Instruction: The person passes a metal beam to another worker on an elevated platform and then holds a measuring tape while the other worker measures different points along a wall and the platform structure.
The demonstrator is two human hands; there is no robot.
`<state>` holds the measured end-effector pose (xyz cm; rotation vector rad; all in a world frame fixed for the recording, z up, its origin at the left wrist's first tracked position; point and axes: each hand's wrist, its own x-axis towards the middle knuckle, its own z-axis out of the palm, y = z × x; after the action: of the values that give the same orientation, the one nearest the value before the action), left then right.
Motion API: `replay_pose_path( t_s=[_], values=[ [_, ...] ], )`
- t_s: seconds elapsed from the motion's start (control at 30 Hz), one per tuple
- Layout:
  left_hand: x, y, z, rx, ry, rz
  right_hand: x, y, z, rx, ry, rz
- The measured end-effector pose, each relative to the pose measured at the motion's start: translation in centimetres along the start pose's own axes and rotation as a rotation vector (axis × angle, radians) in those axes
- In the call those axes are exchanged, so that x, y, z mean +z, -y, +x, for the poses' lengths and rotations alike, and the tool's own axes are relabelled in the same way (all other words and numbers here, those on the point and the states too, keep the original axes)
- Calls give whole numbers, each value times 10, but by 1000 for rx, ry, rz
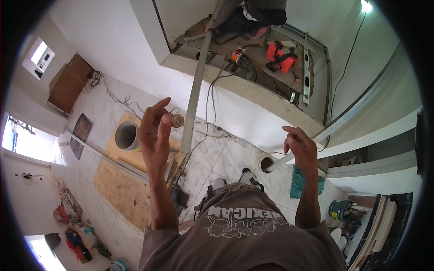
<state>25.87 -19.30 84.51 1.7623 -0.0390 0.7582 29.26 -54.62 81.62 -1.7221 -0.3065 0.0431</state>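
Grey bar point(196, 95), lengthwise, pointing away (slightly rightward)

Big white words are on the front of the brown-gray shirt point(239, 248) that the person wears. The top row point(244, 212) has thick block letters, and it is upside down in this view. Next to it, nearer the neck, is a thin white line drawing point(246, 227); I can't tell if it has letters too. Any writing on the gray bucket point(134, 143) or the long level point(307, 77) is too small to read.
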Motion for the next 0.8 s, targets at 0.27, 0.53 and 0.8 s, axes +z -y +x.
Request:
replay_pose_path(
  t_s=[0.27, 0.53, 0.8],
  values=[
    [15, 212, -74, -367, 206, 694, -21, -311, -134, 569, 26, -590],
    [21, 280, -51, -647, 345, 844, -39, -391, -234, 828, 293, -769],
    [40, 354, -50, -843, 558, 773, -46, -431, -110, 519, 484, -768]
  ],
)
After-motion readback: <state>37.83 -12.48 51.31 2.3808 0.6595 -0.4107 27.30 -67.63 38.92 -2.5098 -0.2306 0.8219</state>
